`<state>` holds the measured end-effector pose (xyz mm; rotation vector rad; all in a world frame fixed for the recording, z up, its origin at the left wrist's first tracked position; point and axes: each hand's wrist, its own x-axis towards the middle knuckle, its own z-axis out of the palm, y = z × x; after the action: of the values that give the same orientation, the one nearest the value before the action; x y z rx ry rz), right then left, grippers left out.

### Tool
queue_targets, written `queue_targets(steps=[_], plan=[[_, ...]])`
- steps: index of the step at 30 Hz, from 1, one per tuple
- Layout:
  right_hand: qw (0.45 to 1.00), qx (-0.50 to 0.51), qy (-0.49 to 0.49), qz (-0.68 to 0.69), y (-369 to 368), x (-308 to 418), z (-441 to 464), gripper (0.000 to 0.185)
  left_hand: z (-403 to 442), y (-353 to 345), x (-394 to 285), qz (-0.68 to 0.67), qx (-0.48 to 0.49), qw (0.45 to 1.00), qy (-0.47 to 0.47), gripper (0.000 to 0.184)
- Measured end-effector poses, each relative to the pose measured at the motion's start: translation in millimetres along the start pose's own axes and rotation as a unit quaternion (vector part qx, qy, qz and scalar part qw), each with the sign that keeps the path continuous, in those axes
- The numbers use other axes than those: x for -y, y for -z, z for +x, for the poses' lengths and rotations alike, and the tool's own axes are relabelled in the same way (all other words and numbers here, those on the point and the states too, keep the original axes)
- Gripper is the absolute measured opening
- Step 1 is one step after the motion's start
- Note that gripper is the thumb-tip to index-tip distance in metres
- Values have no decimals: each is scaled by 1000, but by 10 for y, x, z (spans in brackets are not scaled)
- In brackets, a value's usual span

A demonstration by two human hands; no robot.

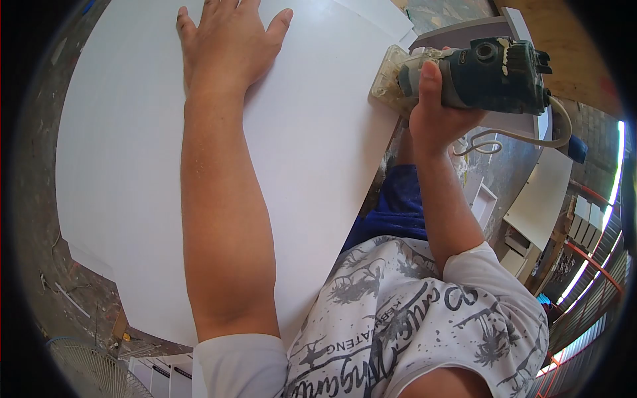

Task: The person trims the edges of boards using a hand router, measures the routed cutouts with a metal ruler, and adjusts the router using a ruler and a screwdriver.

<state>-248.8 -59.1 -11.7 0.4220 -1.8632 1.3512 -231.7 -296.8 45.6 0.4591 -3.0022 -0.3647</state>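
A large white panel (325,152) spreads out in front of me. My left hand (231,46) lies on it with the fingers spread, pressing down and holding nothing; its fingertips run off the top of the view. At the panel's right edge, my right hand (439,109) grips a dark trim router (494,76), the thumb wrapped over its body. The router is tipped on its side, and its clear base (388,73) is at the panel's edge. Its bit is hidden. From its rear end hangs a pale cord (563,136).
Below on the left stands a fan (93,368), near white drawer-like pieces (162,375). More boards (541,196) and a small white box frame (483,202) are on the right. Behind the router is a panelled piece (464,33). The floor (40,232) is littered with scraps.
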Motion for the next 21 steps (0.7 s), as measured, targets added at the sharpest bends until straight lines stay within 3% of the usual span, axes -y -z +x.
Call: queue_targets(steps=[21], plan=[[999, -2, 29, -39, -9, -169, 175, 79, -74, -32, 25, 9, -1, 1000, 1, 64]])
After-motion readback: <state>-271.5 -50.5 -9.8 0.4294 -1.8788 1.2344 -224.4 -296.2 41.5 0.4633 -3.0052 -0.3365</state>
